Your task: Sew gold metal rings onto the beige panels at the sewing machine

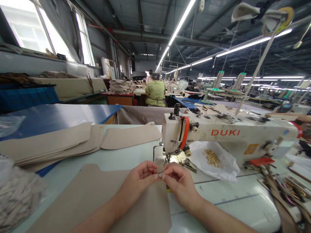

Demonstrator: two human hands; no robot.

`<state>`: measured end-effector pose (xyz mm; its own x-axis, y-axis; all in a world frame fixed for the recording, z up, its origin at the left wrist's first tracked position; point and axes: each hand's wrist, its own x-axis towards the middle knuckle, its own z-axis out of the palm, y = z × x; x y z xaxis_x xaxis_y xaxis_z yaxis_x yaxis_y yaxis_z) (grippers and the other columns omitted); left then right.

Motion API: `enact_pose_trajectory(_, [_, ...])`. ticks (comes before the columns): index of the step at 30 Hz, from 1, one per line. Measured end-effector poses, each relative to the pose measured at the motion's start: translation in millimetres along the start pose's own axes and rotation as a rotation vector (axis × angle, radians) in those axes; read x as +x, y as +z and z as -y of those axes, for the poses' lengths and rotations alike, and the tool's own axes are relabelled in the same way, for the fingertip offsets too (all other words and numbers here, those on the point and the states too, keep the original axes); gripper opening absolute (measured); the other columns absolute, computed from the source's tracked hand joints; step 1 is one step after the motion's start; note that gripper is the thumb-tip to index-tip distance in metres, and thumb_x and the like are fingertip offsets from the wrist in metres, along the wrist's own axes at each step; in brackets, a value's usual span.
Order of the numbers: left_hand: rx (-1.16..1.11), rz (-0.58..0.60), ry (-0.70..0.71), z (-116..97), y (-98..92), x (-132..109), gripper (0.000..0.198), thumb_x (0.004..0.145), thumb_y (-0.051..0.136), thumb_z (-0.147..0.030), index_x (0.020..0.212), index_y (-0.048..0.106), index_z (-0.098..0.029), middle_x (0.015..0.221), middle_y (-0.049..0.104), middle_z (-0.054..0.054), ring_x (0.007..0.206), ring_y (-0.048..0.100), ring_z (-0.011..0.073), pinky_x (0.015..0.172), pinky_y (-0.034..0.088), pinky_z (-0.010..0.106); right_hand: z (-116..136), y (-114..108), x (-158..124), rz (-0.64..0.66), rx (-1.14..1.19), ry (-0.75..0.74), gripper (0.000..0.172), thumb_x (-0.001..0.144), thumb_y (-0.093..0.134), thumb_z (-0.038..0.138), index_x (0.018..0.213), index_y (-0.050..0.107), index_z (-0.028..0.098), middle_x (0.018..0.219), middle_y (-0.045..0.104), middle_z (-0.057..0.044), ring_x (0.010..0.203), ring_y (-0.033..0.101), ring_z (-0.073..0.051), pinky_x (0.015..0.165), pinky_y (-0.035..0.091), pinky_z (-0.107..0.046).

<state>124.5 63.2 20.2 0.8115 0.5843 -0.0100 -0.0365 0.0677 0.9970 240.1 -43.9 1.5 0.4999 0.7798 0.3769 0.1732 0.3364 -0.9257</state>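
My left hand (139, 180) and my right hand (180, 183) meet just in front of the sewing machine's needle area. Both are closed in a pinch on one small tan strip (159, 174), most of it hidden by the fingertips; whether metal is attached I cannot tell. Under my hands lies a large flat beige panel (97, 194), reaching toward the lower left. The white sewing machine (230, 132), marked DUKI, stands right behind my fingers, its lamp lit by the needle. Beside the needle, small gold-coloured metal pieces (212, 158) rest on a white plastic bag (228, 168).
Stacked beige panels (58, 147) lie at left, another single panel (131, 136) behind. A clear bag of small fabric strips (19, 197) sits at the left edge. Straps and tools (289, 194) lie at right. A person in a yellow-green top (155, 92) sits farther back.
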Motion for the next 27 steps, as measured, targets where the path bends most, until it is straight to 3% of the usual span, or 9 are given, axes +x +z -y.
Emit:
enact_pose_trajectory(6, [0.102, -0.018, -0.044, 0.8, 1.0, -1.9, 0.021, 0.058, 0.072, -0.032, 0.073, 0.066, -0.018, 0.069, 0.068, 0.0, 0.069, 0.061, 0.0169, 0.071, 0.047, 0.028, 0.4, -1.7, -1.0, 0.05, -0.089, -0.049, 0.009, 0.073, 0.061, 0.017, 0.064, 0.058, 0.018, 0.072, 0.058, -0.001, 0.067, 0.053, -0.013, 0.061, 0.041, -0.023])
enact_pose_trajectory(16, [0.303, -0.137, 0.105, 3.7, -0.3, -8.8, 0.013, 0.065, 0.066, -0.029, 0.073, 0.068, -0.019, 0.069, 0.07, 0.0, 0.069, 0.063, 0.018, 0.067, 0.049, 0.026, 1.4, -2.3, -0.7, 0.045, -0.111, 0.019, 0.009, 0.073, 0.064, 0.022, 0.068, 0.059, 0.018, 0.07, 0.058, 0.0, 0.064, 0.052, -0.012, 0.06, 0.042, -0.022])
enact_pose_trajectory(22, [0.347, -0.11, 0.148, 6.1, -1.5, -9.0, 0.011, 0.069, 0.064, -0.028, 0.072, 0.067, -0.018, 0.066, 0.067, 0.0, 0.066, 0.062, 0.0166, 0.063, 0.048, 0.024, -0.7, -1.3, 0.2, 0.031, 0.047, 0.127, 0.015, 0.07, 0.069, 0.028, 0.073, 0.057, 0.019, 0.061, 0.056, 0.004, 0.053, 0.048, -0.009, 0.052, 0.038, -0.02])
enact_pose_trajectory(27, [0.398, -0.071, 0.193, 7.3, -2.3, -9.7, 0.01, 0.072, 0.062, -0.028, 0.073, 0.067, -0.019, 0.07, 0.068, 0.001, 0.069, 0.063, 0.0166, 0.067, 0.048, 0.024, -1.1, -1.6, 1.3, 0.095, 0.091, 0.195, 0.022, 0.069, 0.071, 0.037, 0.07, 0.061, 0.017, 0.061, 0.06, 0.002, 0.054, 0.05, -0.009, 0.053, 0.038, -0.021])
